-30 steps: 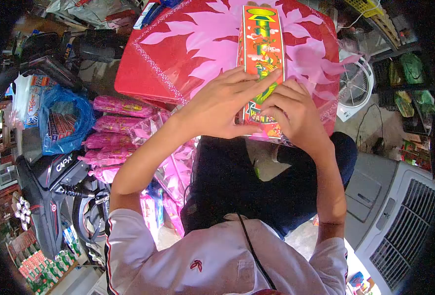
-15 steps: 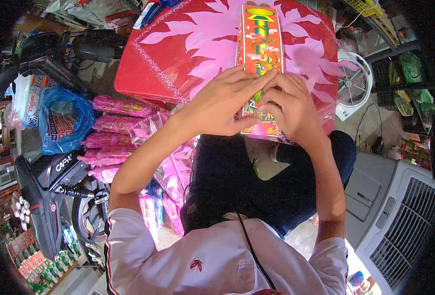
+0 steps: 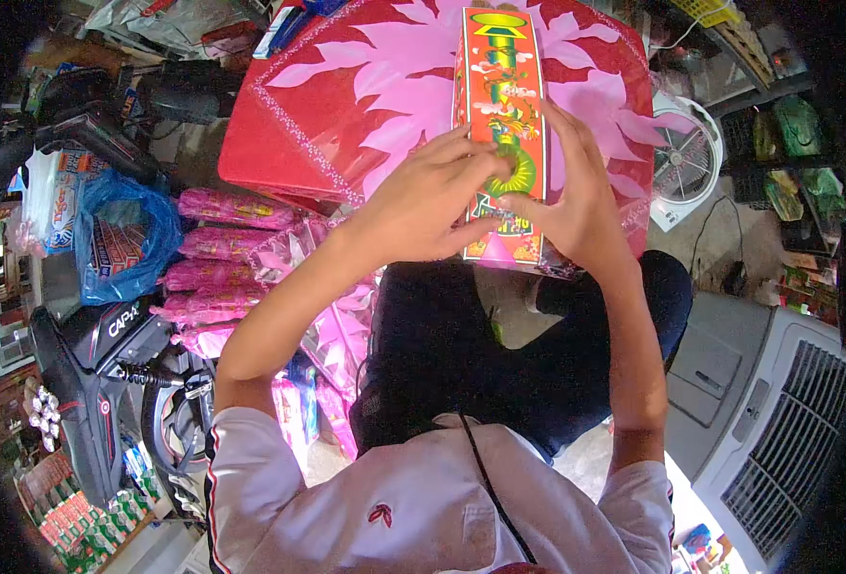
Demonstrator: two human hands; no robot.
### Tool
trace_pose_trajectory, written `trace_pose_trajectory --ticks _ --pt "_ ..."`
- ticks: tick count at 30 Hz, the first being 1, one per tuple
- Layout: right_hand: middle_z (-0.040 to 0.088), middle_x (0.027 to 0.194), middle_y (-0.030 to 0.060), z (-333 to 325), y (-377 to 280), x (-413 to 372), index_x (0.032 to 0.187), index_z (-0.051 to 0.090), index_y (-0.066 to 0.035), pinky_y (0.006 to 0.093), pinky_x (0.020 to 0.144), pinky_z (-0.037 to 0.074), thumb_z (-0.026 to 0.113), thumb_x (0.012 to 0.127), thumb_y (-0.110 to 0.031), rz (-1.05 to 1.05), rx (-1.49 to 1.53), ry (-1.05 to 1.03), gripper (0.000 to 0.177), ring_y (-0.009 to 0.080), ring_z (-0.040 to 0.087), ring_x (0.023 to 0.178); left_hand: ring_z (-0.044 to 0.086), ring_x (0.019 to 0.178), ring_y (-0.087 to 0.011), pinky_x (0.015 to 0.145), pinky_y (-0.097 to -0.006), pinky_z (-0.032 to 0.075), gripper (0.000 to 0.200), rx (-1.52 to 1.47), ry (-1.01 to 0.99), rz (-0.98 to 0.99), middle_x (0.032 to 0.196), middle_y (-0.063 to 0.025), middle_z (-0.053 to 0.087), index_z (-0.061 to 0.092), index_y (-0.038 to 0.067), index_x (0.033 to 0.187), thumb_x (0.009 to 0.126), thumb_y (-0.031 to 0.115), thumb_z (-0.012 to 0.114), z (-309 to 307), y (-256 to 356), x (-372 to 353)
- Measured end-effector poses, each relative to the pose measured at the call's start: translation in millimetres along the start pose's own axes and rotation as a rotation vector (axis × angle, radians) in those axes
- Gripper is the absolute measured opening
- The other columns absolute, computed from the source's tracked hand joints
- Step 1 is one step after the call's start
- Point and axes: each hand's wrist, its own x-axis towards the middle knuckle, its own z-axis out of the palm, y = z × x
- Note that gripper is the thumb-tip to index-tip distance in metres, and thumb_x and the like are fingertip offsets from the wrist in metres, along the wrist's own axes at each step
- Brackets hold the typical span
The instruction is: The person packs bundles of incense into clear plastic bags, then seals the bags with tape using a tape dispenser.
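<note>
A long orange box (image 3: 504, 86) with green and yellow print lies lengthwise on a red table (image 3: 279, 124), over a pink leaf-shaped pattern. My left hand (image 3: 437, 196) rests on the box's left side near its lower end, fingers bent over the top face. On the right side, my right hand (image 3: 576, 201) spans the box, its fingers stretched along the edge and its thumb on the printed face. Both hands touch the box, and a round green and yellow print shows between them.
Pink wrapped packs (image 3: 222, 277) are stacked left of the table, beside a blue plastic bag (image 3: 131, 239). A white fan (image 3: 681, 158) stands at the right, above a grey air cooler (image 3: 777, 411). A black motorbike seat (image 3: 78, 411) is at the lower left.
My right hand's fingers have spread and moved up along the box's right edge, away from my left hand. More of the print shows. The box has shifted slightly left.
</note>
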Motion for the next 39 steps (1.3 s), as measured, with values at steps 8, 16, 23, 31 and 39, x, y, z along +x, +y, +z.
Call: trace_pose_trajectory --ticks 8,16,23,31,39 --pt "0.049 0.154 0.0267 0 5 -4 0.157 0.037 0.005 0.0454 0.121 0.035 0.091 0.075 -0.019 0.097 0.101 -0.049 0.102 0.0362 0.047 0.145 0.056 0.134 -0.0365 0.119 -0.0559 0.039 0.021 0.069 -0.031 0.042 0.14 -0.0101 0.065 0.065 0.011 0.098 0.089 0.025 0.077 3 -3 -5" --pt "0.05 0.153 0.0269 2 6 -6 0.158 0.036 0.004 0.0458 0.12 0.036 0.09 0.075 -0.018 0.127 0.147 -0.056 0.101 0.0384 0.047 0.144 0.057 0.13 -0.0334 0.116 -0.0524 0.041 0.026 0.06 -0.017 0.061 0.133 -0.0108 0.068 0.071 0.008 0.108 0.089 0.024 0.077 2 -3 -4" --pt "0.063 0.133 0.0194 -11 -11 -25 0.141 0.055 0.003 0.0388 0.103 0.05 0.08 0.088 -0.012 0.19 0.166 0.26 0.06 0.0292 0.061 0.121 0.058 0.129 -0.0346 0.112 -0.0514 0.043 0.021 0.062 -0.049 0.041 0.138 -0.011 0.066 0.07 0.008 0.105 0.09 0.022 0.075 0 -1 -3" --pt "0.057 0.078 0.0022 66 -67 -179 0.095 0.06 -0.004 0.0267 0.061 0.043 0.06 0.102 -0.013 0.898 0.841 0.58 0.012 0.0111 0.053 0.065 0.059 0.125 -0.0335 0.113 -0.0513 0.043 0.02 0.079 -0.013 0.059 0.133 -0.0101 0.068 0.071 0.009 0.104 0.088 0.021 0.076 -1 -2 -2" --pt "0.071 0.108 0.0102 105 -52 -157 0.12 0.063 0.0 0.0303 0.072 0.054 0.065 0.106 -0.026 0.926 1.205 0.575 0.029 0.0171 0.069 0.088 0.059 0.129 -0.0353 0.115 -0.053 0.042 0.017 0.059 -0.046 0.026 0.136 -0.0108 0.068 0.07 0.008 0.1 0.089 0.019 0.077 -4 4 3"
